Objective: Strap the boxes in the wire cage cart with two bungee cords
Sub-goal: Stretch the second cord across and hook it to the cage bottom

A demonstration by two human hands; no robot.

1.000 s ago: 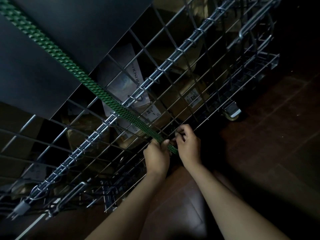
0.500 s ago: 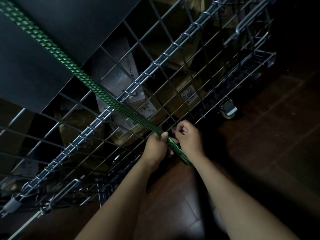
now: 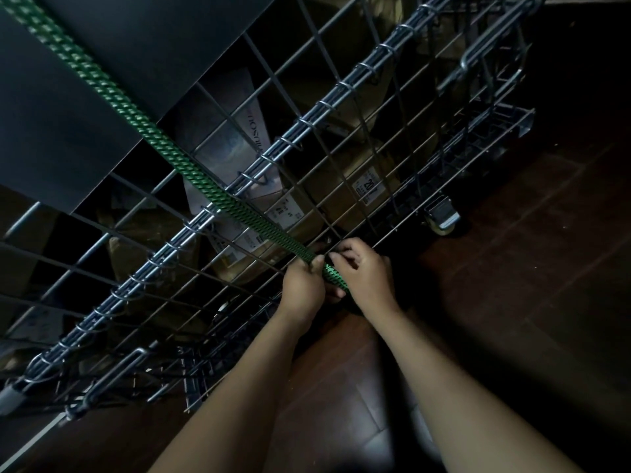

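Note:
A green braided bungee cord runs taut from the top left corner diagonally down across a dark flat box and the wire cage cart. Low on the cart's side my left hand grips the cord. My right hand pinches the cord's end right beside it, fingers against the bottom wires. The cord's hook is hidden by my hands. Cardboard boxes with white labels fill the cage behind the mesh.
A caster wheel sits under the cart's lower corner. Dark wooden floor stretches to the right and below. A wire latch handle hangs at the cart's top right, another at the bottom left.
Both hands stay on the cord's end at the cart's lower wires, shifting slightly along it; the short green tail below my hands is still visible.

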